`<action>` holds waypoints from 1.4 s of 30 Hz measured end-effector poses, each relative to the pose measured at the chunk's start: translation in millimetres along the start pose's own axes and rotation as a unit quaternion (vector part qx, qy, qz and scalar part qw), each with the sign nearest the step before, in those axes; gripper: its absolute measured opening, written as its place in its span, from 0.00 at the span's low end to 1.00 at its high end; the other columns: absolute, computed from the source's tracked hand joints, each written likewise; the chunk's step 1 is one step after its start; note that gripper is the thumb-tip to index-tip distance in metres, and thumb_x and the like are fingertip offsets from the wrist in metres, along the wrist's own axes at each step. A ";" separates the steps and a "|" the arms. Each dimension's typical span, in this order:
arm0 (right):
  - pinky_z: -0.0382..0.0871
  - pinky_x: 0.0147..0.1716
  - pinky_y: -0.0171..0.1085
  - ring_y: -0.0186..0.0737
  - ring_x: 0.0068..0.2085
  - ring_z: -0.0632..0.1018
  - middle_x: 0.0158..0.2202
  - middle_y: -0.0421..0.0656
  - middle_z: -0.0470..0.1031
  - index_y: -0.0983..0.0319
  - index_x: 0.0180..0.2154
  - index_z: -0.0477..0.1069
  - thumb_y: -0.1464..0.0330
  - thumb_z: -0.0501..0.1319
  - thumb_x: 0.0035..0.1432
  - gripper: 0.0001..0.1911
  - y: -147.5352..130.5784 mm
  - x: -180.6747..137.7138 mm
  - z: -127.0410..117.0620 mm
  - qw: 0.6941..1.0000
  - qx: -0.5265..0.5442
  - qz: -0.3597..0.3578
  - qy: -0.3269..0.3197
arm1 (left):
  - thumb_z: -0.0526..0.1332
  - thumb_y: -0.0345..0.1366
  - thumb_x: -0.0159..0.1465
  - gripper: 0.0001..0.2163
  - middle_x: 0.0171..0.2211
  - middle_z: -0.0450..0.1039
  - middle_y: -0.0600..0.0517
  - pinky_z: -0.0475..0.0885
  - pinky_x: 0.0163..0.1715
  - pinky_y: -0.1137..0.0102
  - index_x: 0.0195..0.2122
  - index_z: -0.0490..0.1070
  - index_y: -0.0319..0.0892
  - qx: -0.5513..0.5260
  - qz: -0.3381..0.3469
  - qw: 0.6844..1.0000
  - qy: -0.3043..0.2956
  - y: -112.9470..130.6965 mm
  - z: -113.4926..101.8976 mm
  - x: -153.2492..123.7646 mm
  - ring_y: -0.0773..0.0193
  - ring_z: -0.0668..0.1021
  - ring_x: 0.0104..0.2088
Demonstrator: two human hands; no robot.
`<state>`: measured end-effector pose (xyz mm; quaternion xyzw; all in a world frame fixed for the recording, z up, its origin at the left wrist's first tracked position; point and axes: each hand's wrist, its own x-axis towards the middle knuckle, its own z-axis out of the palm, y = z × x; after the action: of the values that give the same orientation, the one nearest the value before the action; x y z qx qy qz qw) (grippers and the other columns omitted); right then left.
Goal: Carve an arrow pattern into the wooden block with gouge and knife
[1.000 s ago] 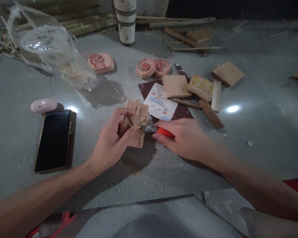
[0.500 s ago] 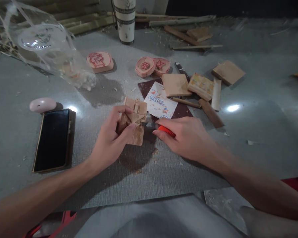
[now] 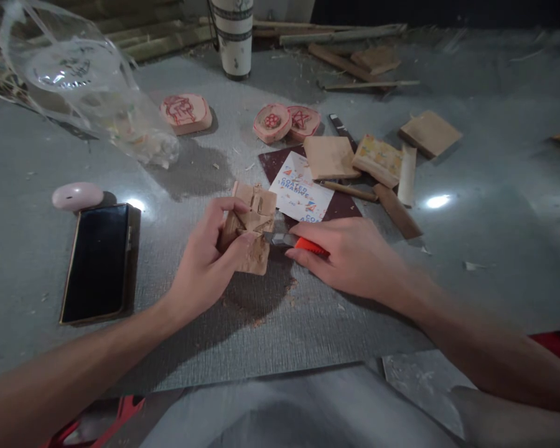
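Note:
My left hand (image 3: 214,249) is closed on a carved wooden block (image 3: 260,256), thumb across its face and fingers along its far left side. Grooves and raised shapes are cut into the block's top. In my right hand (image 3: 354,252) is a utility knife (image 3: 310,245) with a red-orange handle, gripped with the thumb and forefinger near its front. Its grey blade points left and meets the block's right side, close to my left thumb. Most of the knife handle is hidden in my palm.
Behind the block lie sandpaper sheets (image 3: 303,191) and loose wooden pieces (image 3: 331,158). Red-marked carved blocks (image 3: 186,114) and a tumbler (image 3: 236,43) are farther back. A phone (image 3: 98,261), a pink oval case (image 3: 78,196) and a clear plastic bag (image 3: 107,99) are at left.
The knife's blade has shifted slightly and shows more clearly against the block's right edge. Both hands keep their hold, and the block stays nearly in place.

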<state>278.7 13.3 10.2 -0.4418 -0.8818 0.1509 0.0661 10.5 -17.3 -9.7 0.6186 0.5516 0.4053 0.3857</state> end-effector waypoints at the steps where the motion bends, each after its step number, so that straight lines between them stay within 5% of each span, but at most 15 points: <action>1: 0.57 0.35 0.43 0.46 0.36 0.82 0.35 0.44 0.86 0.58 0.48 0.85 0.52 0.62 0.82 0.19 -0.2 -0.2 0.2 1.000 0.001 0.000 -0.002 | 0.65 0.36 0.73 0.10 0.29 0.64 0.61 0.64 0.28 0.67 0.54 0.71 0.49 0.004 0.003 1.000 0.001 -0.1 -0.3 0.0 0.65 0.67 0.27; 42: 0.57 0.36 0.44 0.46 0.35 0.79 0.41 0.46 0.91 0.57 0.49 0.86 0.53 0.64 0.82 0.17 -3.7 -3.3 9.2 0.997 -0.039 -0.009 0.060 | 0.64 0.35 0.69 0.08 0.29 0.63 0.60 0.65 0.28 0.69 0.49 0.72 0.49 0.003 -0.018 1.000 -0.022 2.6 -3.4 2.7 0.65 0.66 0.27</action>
<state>275.6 6.6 2.7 -0.4446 -0.8854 0.0888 0.1023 8.5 -14.7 -5.8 0.6187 0.5549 0.3832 0.4030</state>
